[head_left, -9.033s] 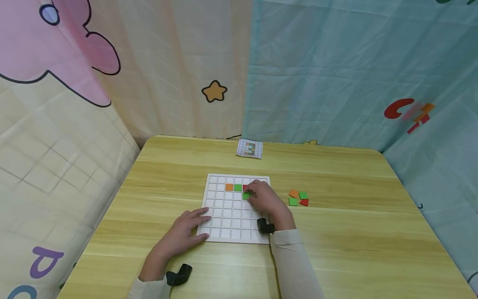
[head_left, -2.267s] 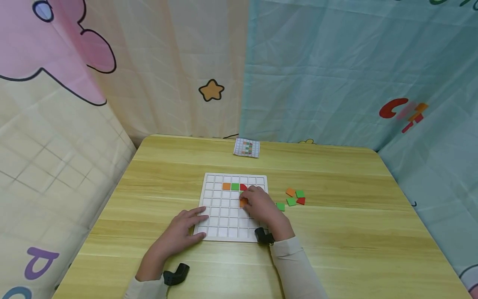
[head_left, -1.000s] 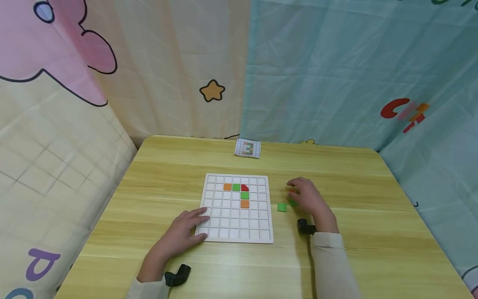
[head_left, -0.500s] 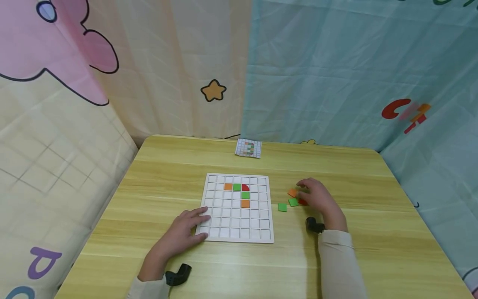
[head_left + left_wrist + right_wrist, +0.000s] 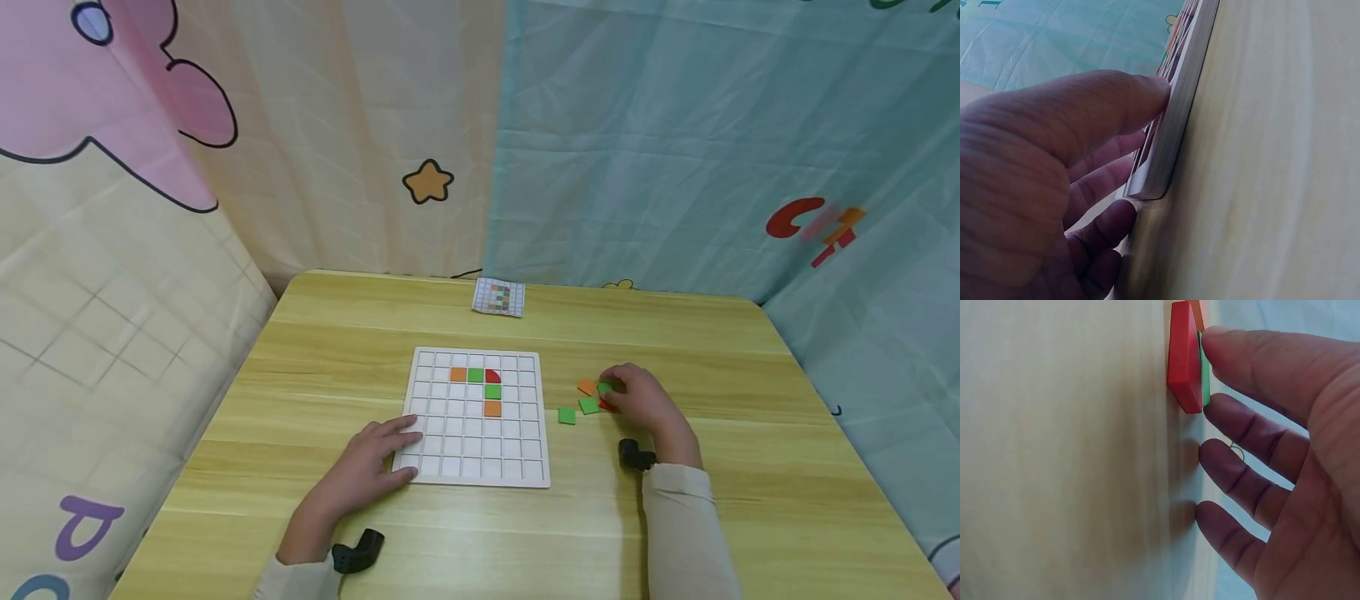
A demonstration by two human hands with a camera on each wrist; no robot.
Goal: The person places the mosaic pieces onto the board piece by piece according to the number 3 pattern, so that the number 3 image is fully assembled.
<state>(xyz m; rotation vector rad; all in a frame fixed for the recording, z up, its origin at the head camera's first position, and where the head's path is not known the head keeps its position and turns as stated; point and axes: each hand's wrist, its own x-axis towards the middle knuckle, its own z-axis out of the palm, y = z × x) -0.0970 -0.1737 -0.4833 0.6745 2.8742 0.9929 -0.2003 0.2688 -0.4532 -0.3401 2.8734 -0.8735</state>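
Observation:
On the white gridded board (image 5: 457, 479) lies a row of orange (image 5: 458, 375), green (image 5: 476, 375) and red tiles (image 5: 492, 377), with a green tile (image 5: 492, 392) and an orange tile (image 5: 492, 409) below the red one. My left hand (image 5: 369, 462) rests its spread fingers on the board's left edge; the left wrist view has the thumb (image 5: 1116, 100) along that edge. Right of the board, my right hand (image 5: 643, 402) pinches a green tile (image 5: 1205, 378) between thumb and index finger. A red tile (image 5: 1184, 359) lies right beside it, partly hidden by the hand in the head view.
Near the right hand lie an orange tile (image 5: 587, 387), a green tile (image 5: 588, 406) and another green tile (image 5: 567, 416) closer to the board. A printed pattern card (image 5: 498, 297) stands at the back of the wooden table (image 5: 360, 325). Printed curtains (image 5: 645, 150) hang behind.
The right hand has left the board, where an orange tile now lies under the green one, and moved right to the loose tiles, closing on a green one. The left hand has stayed put.

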